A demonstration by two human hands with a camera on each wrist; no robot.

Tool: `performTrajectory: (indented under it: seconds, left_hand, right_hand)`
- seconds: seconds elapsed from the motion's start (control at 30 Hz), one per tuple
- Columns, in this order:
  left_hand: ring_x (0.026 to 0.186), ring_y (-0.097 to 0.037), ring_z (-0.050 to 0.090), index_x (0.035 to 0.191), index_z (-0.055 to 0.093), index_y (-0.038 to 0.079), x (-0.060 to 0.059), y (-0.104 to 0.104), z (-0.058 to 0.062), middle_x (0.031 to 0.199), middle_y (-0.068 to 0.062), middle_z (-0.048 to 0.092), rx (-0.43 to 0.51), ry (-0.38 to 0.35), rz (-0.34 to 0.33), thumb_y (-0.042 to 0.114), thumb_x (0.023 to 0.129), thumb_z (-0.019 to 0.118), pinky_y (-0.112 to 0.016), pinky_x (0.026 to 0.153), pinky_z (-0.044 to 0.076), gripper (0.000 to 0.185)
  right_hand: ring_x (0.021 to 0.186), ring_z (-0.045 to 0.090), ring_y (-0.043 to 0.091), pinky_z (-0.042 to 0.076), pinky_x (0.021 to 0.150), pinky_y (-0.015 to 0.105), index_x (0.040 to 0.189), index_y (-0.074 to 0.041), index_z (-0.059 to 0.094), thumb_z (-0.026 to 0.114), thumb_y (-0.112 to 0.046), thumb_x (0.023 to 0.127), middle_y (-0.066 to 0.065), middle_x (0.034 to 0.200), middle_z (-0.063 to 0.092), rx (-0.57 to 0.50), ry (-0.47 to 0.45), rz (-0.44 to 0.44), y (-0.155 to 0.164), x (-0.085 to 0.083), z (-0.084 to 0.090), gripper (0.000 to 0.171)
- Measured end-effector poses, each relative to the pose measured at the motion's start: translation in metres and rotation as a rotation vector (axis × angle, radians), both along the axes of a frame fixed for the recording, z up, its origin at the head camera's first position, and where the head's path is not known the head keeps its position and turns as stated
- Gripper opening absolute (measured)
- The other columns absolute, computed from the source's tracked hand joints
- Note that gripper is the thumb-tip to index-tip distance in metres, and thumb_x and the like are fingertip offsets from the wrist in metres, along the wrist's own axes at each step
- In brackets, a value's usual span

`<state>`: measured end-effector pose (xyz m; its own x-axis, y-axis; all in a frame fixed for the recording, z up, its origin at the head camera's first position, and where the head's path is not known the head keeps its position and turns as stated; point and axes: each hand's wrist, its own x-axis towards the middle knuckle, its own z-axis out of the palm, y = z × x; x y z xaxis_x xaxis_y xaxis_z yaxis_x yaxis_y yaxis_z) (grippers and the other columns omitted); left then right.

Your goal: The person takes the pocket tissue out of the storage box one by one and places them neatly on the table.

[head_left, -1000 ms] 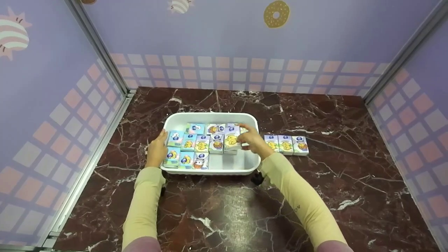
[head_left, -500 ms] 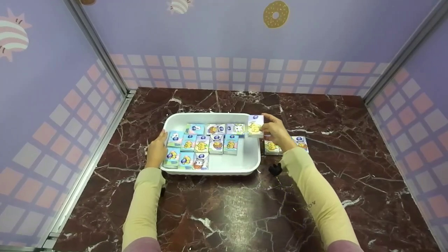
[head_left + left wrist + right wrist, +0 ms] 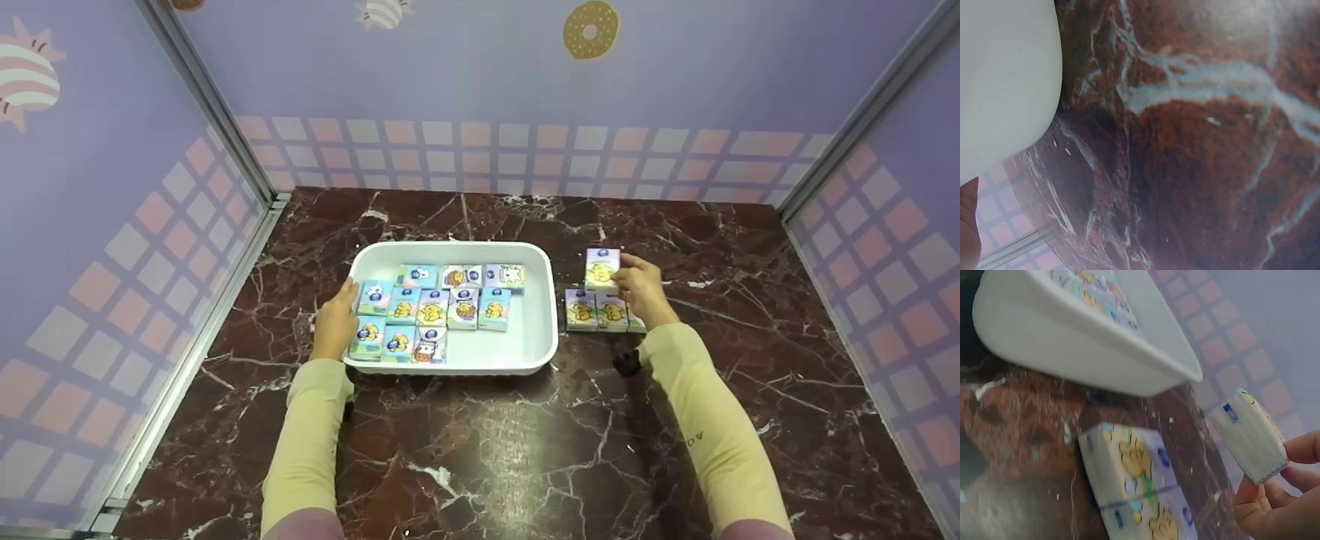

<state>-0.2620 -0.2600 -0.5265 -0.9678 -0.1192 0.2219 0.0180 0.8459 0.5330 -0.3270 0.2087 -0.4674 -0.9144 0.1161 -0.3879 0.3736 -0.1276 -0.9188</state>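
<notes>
My right hand point(image 3: 643, 291) pinches a tissue pack point(image 3: 602, 268) with a yellow cartoon animal, raised just behind a row of similar packs point(image 3: 581, 309) on the table. In the right wrist view, the fingers hold the held pack point(image 3: 1249, 436) by one end, above the table. To the left stands a white plastic tray point(image 3: 502, 366) with several tissue packs point(image 3: 463, 307) lying in rows inside. My left hand point(image 3: 336, 322) rests against the tray's left side, its fingers stretched along the rim. The left wrist view catches only a bit of that hand beside the tray wall point(image 3: 1008, 73).
The table point(image 3: 480, 457) is dark red marbled stone. Purple patterned panels point(image 3: 480, 75) stand at the back and on both sides, with metal strips point(image 3: 225, 112) at the corners. Two packs in the row lie side by side in the right wrist view.
My right hand has lifted the yellow-animal tissue pack out of the tray and carried it right, past the rim, to behind the row. A blue pack beneath it shows. The left hand stays put.
</notes>
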Motion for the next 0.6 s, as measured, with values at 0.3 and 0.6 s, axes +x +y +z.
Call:
performTrajectory:
  seconds: [0.3,0.6]
  left_hand:
    - [0.103,-0.039,0.053,0.128,0.044,-0.002,0.001,0.001,0.002,0.138,-0.014,0.037,0.003,-0.024,0.008,-0.011,0.078,0.042,-0.048,0.09,0.041,0.051]
    - [0.092,-0.038,0.057,0.128,0.045,-0.002,0.001,0.001,0.001,0.137,-0.014,0.039,0.003,-0.005,0.003,-0.01,0.08,0.041,-0.048,0.083,0.044,0.049]
  right_hand:
    - [0.054,0.043,0.008,0.034,0.049,0.023,0.138,-0.015,0.031,0.042,0.005,0.08,0.0,0.081,0.049,0.032,-0.069,-0.125,0.038,-0.001,-0.017,0.063]
    - [0.046,0.041,0.005,0.035,0.042,0.019,0.133,-0.004,0.039,0.04,0.007,0.079,-0.005,0.062,0.049,0.074,-0.02,-0.191,0.075,0.001,-0.026,0.056]
